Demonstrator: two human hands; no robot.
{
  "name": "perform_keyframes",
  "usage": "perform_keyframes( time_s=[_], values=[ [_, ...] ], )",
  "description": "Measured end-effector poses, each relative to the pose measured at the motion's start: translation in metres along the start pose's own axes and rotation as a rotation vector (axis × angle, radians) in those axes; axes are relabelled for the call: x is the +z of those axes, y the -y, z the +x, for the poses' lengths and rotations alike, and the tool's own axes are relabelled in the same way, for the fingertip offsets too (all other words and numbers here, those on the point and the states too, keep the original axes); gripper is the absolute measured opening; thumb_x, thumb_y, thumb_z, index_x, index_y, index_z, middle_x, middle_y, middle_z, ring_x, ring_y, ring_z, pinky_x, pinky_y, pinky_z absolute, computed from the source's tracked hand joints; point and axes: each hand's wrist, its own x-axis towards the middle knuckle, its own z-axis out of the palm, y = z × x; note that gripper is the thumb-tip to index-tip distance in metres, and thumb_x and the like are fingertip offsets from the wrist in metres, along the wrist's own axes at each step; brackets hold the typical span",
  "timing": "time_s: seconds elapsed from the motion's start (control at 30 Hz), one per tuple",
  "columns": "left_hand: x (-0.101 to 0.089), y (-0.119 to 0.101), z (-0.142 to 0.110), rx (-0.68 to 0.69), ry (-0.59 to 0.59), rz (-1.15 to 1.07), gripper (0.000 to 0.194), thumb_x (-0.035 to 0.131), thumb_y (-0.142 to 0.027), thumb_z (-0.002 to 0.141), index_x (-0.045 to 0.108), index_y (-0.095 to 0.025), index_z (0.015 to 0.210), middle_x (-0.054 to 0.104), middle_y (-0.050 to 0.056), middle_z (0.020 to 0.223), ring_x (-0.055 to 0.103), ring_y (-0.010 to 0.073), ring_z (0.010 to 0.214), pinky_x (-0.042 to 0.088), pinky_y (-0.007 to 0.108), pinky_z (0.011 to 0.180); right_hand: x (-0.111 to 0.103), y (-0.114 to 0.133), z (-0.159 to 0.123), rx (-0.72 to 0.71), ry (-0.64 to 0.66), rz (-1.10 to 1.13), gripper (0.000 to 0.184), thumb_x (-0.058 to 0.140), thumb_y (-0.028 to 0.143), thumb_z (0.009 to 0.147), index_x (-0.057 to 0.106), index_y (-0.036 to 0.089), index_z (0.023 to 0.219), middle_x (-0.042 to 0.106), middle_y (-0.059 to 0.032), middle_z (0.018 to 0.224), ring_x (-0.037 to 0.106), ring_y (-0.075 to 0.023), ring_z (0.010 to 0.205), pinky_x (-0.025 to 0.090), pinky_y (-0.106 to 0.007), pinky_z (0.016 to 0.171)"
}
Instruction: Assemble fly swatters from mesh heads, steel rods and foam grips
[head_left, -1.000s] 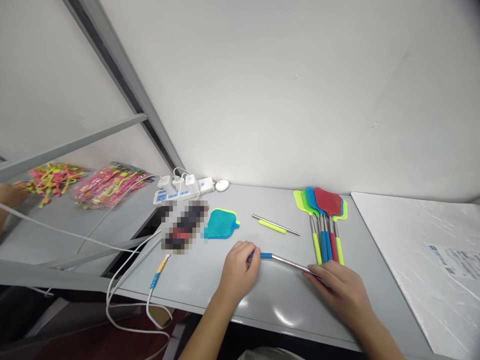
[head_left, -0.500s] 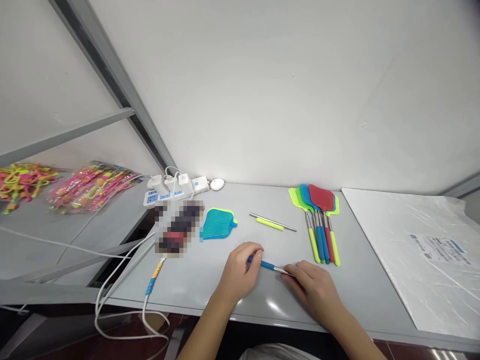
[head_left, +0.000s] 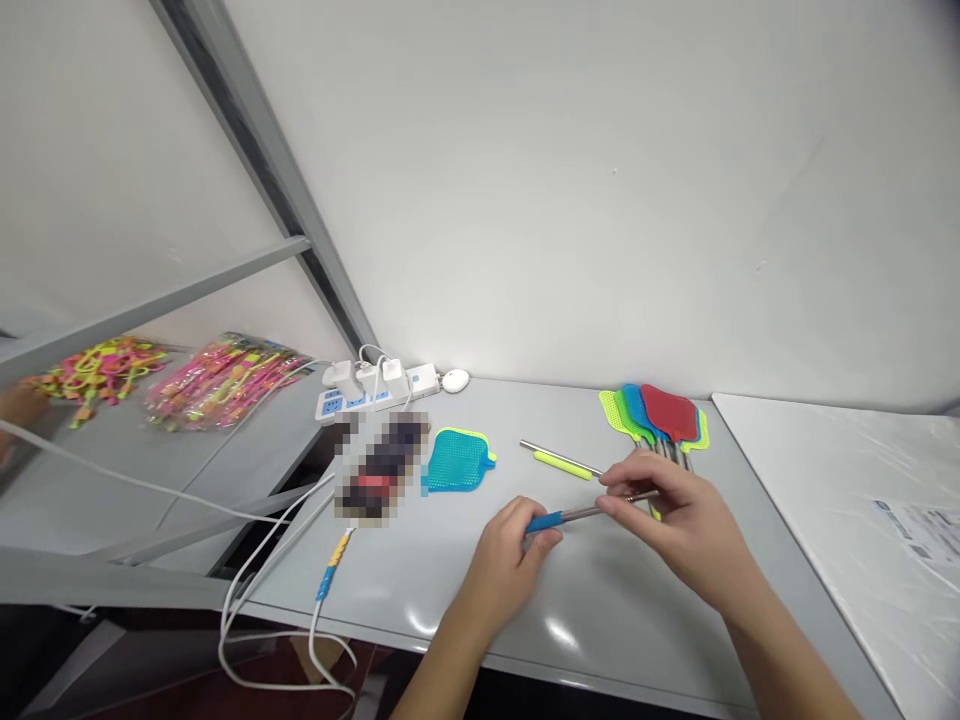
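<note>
My left hand (head_left: 504, 562) is closed around the blue grip of a telescopic metal rod (head_left: 579, 515), held just above the grey table (head_left: 600, 610). My right hand (head_left: 675, 525) pinches the rod's bare metal end with thumb and fingers. A loose blue and yellow swatter head (head_left: 457, 461) lies to the left of the hands. A second rod with a yellow grip (head_left: 561, 463) lies behind them. A bunch of finished fly swatters (head_left: 661, 415), red, blue, green and yellow, lies behind my right hand.
A white power strip (head_left: 375, 391) with plugged chargers and a white mouse-like object (head_left: 454, 380) sit by the wall. White cables (head_left: 255, 560) hang off the table's left edge. Bags of pink and yellow parts (head_left: 217, 378) lie on the left shelf. A plastic-wrapped white board (head_left: 847, 480) lies at the right.
The rod was lying on the table with my right hand sliding along it. Now both hands have lifted it, and my right hand has moved up to pinch its metal end.
</note>
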Motion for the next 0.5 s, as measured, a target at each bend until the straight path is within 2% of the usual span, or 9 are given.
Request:
perform_keyframes(
  time_s=[0.07,0.17,0.27,0.37,0.43,0.5],
  values=[
    [0.001,0.000,0.000,0.001,-0.009,0.003,0.022,0.040,-0.034,0.099,0.052,-0.021,0.086,0.057,0.002,0.087,0.054,0.0177,0.080,0.041,0.030,0.071,0.013,0.005,0.004,0.025,-0.021,0.173,0.016,0.063,0.039,0.088,0.066,0.024,0.089,0.062,-0.0036,0.083,0.059,-0.0176,0.078,0.050,-0.028,0.066],
    [0.003,0.001,0.000,0.020,-0.023,0.026,0.025,0.034,-0.031,0.101,0.050,-0.021,0.085,0.055,0.003,0.088,0.052,0.0188,0.084,0.042,0.032,0.076,0.047,0.007,0.008,0.115,-0.095,0.444,0.023,0.052,0.043,0.095,0.064,0.023,0.093,0.059,-0.0039,0.085,0.058,-0.0175,0.082,0.049,-0.031,0.074],
    [0.004,-0.001,0.000,0.064,-0.032,0.064,0.022,0.034,-0.029,0.101,0.054,-0.021,0.097,0.057,0.004,0.096,0.050,0.0208,0.094,0.042,0.037,0.085,0.077,0.011,0.012,0.172,-0.093,0.659,0.033,0.042,0.048,0.098,0.059,0.022,0.085,0.051,-0.0007,0.072,0.054,-0.0156,0.071,0.048,-0.031,0.068],
    [0.003,-0.003,0.000,0.080,-0.074,0.078,0.021,0.039,-0.029,0.100,0.054,-0.023,0.113,0.059,0.006,0.110,0.050,0.0228,0.104,0.041,0.041,0.093,0.091,0.016,0.018,0.112,-0.099,0.671,0.036,0.041,0.049,0.098,0.053,0.022,0.077,0.035,0.0052,0.059,0.039,-0.0115,0.054,0.039,-0.026,0.054],
    [0.003,-0.003,0.000,0.062,-0.126,0.069,0.025,0.042,-0.030,0.099,0.051,-0.025,0.122,0.057,0.008,0.121,0.048,0.0244,0.113,0.040,0.044,0.097,0.092,0.015,0.023,0.030,-0.102,0.571,0.037,0.041,0.048,0.098,0.052,0.021,0.075,0.036,0.0049,0.059,0.034,-0.0108,0.052,0.034,-0.026,0.051],
    [0.004,-0.001,-0.001,0.034,-0.170,0.050,0.031,0.044,-0.030,0.098,0.047,-0.025,0.129,0.053,0.009,0.127,0.046,0.0249,0.119,0.039,0.045,0.101,0.091,0.010,0.028,-0.027,-0.100,0.484,0.037,0.041,0.046,0.099,0.050,0.021,0.073,0.040,0.0035,0.062,0.035,-0.0110,0.054,0.032,-0.026,0.051]
  ],
)
